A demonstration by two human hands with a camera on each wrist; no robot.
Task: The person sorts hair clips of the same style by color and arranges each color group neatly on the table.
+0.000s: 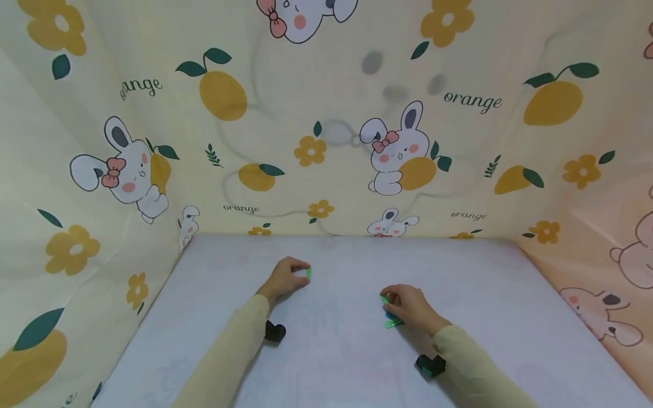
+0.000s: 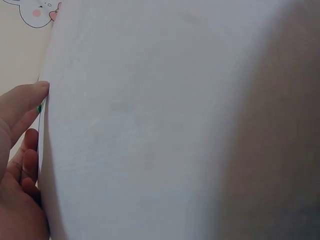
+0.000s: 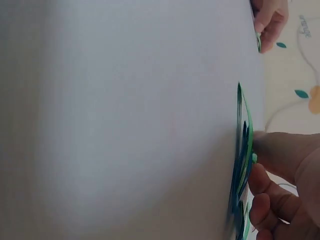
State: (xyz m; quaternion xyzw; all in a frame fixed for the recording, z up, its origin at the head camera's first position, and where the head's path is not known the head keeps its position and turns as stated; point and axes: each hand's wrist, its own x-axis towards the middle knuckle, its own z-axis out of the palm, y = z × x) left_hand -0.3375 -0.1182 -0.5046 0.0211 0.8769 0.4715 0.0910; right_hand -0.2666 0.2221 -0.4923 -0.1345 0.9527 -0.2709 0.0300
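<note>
one green piece [image 1: 308,273] was pinched by the left hand [image 1: 283,279], lower centre; the right hand [image 1: 412,309], lower centre-right, pinched a green strip [image 1: 384,299].

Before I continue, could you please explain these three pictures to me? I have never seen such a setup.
There is no machine here; a person is working. The wide picture is taken by a camera on the head, the other two from the left and right wrists. The bare left hand pinches a small green piece. The bare right hand seems to pinch a green strip; close to it, a second green strip and something blue are on the white surface. What these pieces are, I cannot tell. Behind hangs a printed cloth.
</note>
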